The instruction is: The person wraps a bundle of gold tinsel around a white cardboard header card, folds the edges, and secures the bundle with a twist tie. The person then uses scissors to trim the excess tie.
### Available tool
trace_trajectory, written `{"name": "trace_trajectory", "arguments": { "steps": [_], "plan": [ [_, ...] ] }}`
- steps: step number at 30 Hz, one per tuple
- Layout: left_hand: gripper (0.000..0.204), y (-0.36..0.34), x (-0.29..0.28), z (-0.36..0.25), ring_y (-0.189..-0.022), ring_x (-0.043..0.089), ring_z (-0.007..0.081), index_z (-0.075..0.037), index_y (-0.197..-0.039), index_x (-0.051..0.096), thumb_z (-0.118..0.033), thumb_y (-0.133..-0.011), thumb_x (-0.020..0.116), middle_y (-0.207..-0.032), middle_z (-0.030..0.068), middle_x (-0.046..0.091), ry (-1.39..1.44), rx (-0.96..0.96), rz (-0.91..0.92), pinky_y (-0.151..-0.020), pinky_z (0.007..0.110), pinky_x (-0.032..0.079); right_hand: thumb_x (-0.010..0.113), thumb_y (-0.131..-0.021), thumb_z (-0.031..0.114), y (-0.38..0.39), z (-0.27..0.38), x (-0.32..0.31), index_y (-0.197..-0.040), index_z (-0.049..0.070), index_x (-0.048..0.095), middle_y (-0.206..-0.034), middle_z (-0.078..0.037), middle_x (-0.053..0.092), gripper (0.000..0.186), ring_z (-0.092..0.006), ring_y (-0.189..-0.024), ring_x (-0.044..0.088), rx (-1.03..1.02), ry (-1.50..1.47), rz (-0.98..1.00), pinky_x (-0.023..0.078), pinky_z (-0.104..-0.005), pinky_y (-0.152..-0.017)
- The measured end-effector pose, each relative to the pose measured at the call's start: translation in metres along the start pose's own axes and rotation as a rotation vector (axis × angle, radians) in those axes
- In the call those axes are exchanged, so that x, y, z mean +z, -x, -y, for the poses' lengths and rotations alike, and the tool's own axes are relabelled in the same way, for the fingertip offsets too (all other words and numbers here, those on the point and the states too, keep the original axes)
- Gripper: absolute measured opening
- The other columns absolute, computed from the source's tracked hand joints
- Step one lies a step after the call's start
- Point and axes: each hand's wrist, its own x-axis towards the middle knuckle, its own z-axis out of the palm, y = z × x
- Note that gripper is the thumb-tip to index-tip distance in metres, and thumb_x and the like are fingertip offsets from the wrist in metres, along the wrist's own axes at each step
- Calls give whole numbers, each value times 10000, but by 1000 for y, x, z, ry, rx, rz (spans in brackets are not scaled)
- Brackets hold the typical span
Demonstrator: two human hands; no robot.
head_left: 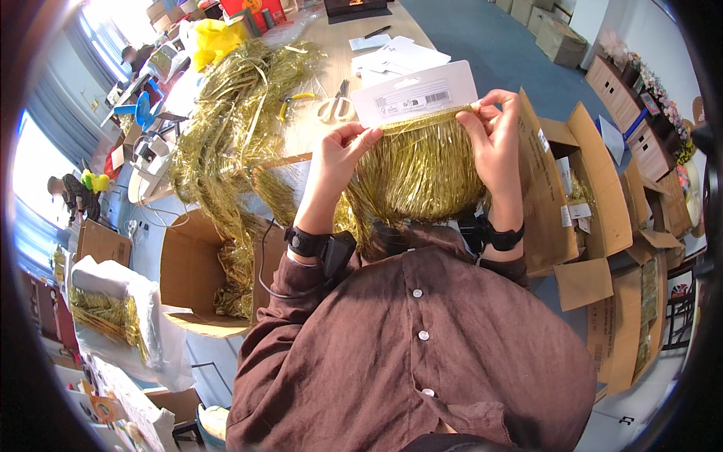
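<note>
A gold tinsel fringe [422,173] hangs in front of my chest, its strands falling from a flat top band. Behind that band stands a white header card [414,94] with a hang slot and a barcode. My left hand [333,169] is closed in a pinch at the left end of the band. At the right end, my right hand [498,143] grips the band and card corner between thumb and fingers. Just beyond my left hand, scissors [336,105] with pale handles lie on the wooden table [331,56].
A big heap of gold tinsel [233,113] covers the table's left side and trails into a cardboard box [188,264]. Yellow-handled pliers [294,102] and a stack of white cards [403,56] lie farther back. Open cartons [602,181] stand at right. Two people are at far left.
</note>
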Motion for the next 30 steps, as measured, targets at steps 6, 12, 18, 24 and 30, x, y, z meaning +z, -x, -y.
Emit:
{"name": "trace_trajectory", "arguments": {
  "steps": [6,12,18,24,30],
  "plan": [
    [352,0,-7,-5,-673,499,22,11,-944,720,-322,-858,796,-761,-41,642,-43,-45,62,-616,193,393,607,-975,64,-1,8,-6,-1092,42,583,-937,0,620,121,-70,-779,526,23,48,185,454,-232,-730],
    [402,1,-10,-6,-759,527,37,14,-1083,696,-301,-857,800,-860,-25,652,-69,-44,103,-683,199,410,626,-965,70,0,3,-6,-1006,37,625,-875,23,620,54,-45,-726,502,50,6,103,442,-206,-695],
    [409,4,-11,-9,-817,563,40,28,-1139,677,-255,-866,792,-936,-8,675,-45,-38,163,-728,189,437,640,-958,69,-3,1,-15,-1005,36,628,-870,34,608,59,-34,-749,495,76,-101,121,431,-193,-704],
    [324,12,-10,-20,-808,557,29,17,-1079,696,-221,-876,782,-935,-24,671,114,-126,219,-702,184,431,642,-958,71,-3,-1,-18,-1023,32,625,-912,25,618,78,-45,-806,525,84,-144,118,441,-202,-755],
    [291,16,-9,-23,-790,548,25,7,-1050,703,-214,-877,780,-918,-37,668,216,-138,262,-698,181,429,641,-963,93,-1,-5,-22,-1030,31,627,-932,15,629,92,-50,-833,543,96,-163,113,443,-200,-765]
  ]
}}
